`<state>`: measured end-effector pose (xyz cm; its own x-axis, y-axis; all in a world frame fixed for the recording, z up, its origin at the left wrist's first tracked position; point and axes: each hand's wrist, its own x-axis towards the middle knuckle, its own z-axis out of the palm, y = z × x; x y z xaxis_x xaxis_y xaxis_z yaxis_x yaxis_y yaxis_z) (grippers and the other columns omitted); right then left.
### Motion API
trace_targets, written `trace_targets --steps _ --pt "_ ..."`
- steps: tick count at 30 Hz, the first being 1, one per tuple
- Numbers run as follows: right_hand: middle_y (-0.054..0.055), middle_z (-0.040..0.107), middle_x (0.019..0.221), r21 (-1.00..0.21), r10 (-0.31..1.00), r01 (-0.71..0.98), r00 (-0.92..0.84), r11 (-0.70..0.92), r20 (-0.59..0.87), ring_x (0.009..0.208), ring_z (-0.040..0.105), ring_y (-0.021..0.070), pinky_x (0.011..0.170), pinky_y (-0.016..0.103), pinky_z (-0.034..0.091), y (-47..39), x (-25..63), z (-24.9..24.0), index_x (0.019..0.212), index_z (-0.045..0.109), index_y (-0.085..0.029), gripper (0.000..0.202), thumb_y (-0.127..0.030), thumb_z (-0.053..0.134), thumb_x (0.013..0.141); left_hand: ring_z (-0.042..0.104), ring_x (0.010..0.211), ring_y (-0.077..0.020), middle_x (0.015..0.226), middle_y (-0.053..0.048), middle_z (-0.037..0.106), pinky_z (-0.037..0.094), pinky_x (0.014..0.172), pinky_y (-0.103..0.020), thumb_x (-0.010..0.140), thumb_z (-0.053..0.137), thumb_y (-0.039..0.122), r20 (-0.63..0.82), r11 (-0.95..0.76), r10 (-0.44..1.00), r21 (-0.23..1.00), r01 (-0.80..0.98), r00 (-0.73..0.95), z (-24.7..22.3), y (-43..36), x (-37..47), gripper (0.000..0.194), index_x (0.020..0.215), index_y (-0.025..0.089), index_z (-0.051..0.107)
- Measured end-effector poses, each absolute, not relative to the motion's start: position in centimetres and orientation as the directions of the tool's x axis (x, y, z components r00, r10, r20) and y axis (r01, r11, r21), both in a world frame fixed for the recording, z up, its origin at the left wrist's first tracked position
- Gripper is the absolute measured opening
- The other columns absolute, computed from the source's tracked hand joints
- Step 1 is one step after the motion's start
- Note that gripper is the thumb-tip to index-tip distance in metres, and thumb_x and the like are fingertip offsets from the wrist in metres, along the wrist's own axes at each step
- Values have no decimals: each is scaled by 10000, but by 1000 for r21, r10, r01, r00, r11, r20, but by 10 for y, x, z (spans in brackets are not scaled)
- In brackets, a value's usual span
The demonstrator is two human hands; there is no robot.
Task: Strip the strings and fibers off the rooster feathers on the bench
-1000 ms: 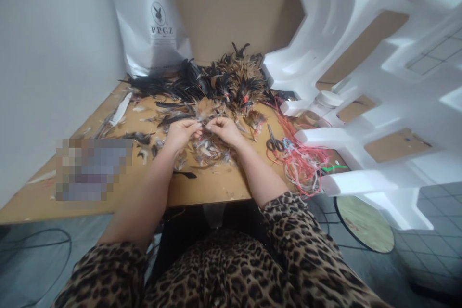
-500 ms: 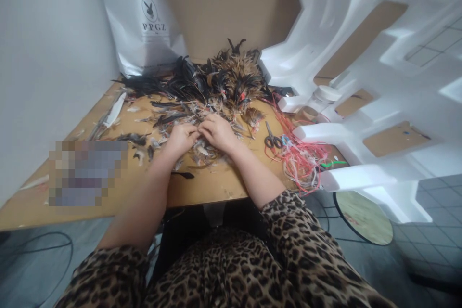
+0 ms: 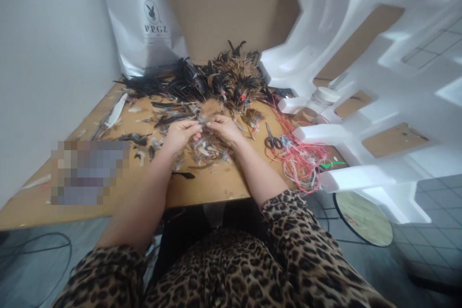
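Observation:
My right hand [image 3: 224,129] is closed in a pinch at the base of a fluffy brown feather [image 3: 211,107], which stands up just beyond the fingertips. Close beside it, my left hand [image 3: 182,135] pinches with thumb and forefinger; what lies in that pinch is too small to make out. Under and around both hands spreads a loose heap of grey and white feathers [image 3: 209,151]. Bunches of long black feathers [image 3: 187,79] and a thick brown-and-black feather bundle [image 3: 240,74] lie behind the hands.
Black scissors [image 3: 273,138] rest right of the hands, beside a tangle of pink and white ties [image 3: 305,161]. White foam pieces [image 3: 317,132] overhang the right table edge [image 3: 216,200]. A silver bag [image 3: 144,43] stands at the back left. A pixelated patch covers something at left.
The fluffy brown feather now shows above my fingertips, where it was not visible before. My hands have shifted slightly and the right hand has turned, its fingers now pointing more to the left.

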<state>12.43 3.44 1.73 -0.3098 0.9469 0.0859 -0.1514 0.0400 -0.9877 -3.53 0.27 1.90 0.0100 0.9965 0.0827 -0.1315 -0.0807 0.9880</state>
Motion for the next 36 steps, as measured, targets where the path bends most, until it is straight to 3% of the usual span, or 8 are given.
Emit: trace_targets --steps 6,10,13,17,21,24,29,36 --pt "13 614 714 -918 910 162 -276 363 311 651 510 96 669 234 408 22 110 16 753 635 -133 205 -335 602 752 517 451 -54 551 -15 619 414 463 -167 557 751 261 -23 3 996 973 -231 -85 13 10 -37 221 703 109 686" --pt "58 577 810 -523 742 530 -418 668 524 798 502 146 776 281 388 12 112 25 776 645 -147 217 -269 481 851 522 425 -88 493 -17 605 426 455 -199 591 710 210 -13 15 997 999 36 -80 16 8 -40 147 694 106 701" --pt "79 566 893 -364 684 590 -519 721 513 879 489 170 796 295 379 9 118 32 796 650 -158 225 -273 468 863 520 408 -103 469 -17 598 420 440 -207 611 679 177 -33 15 996 972 234 77 17 5 -43 71 650 124 706" --pt "44 586 832 -622 757 449 -505 641 415 794 521 132 752 266 400 16 129 38 737 650 -143 136 -241 568 782 521 411 -105 484 -37 608 420 434 -207 608 706 207 -80 -9 949 959 282 305 20 1 -47 78 628 133 702" --pt "7 607 658 -977 854 71 -502 203 141 609 522 95 618 235 405 24 134 34 696 624 -120 196 -308 670 668 521 428 -91 528 -52 617 421 440 -199 604 744 253 -101 52 904 990 129 416 25 -4 -48 155 672 118 707" --pt "-22 558 535 -987 865 -157 -498 -29 53 478 447 61 493 199 336 26 128 29 612 573 -125 219 -300 704 603 500 439 -61 547 -37 596 383 415 -160 597 761 262 -90 148 917 981 -123 388 24 -5 -47 183 672 110 691" --pt "-21 604 615 -928 887 -369 -442 -43 135 566 526 68 602 208 424 21 115 28 628 576 -138 238 -287 749 558 410 430 0 565 2 519 264 356 -80 537 790 167 -125 321 904 829 -458 409 22 -4 -41 211 676 94 649" --pt "-14 610 615 -951 890 -302 -415 62 190 605 545 82 668 230 453 16 116 33 606 542 -146 262 -313 742 577 323 423 11 587 22 432 223 325 -53 614 713 99 -198 472 843 719 -511 500 27 -9 -34 144 701 106 598"
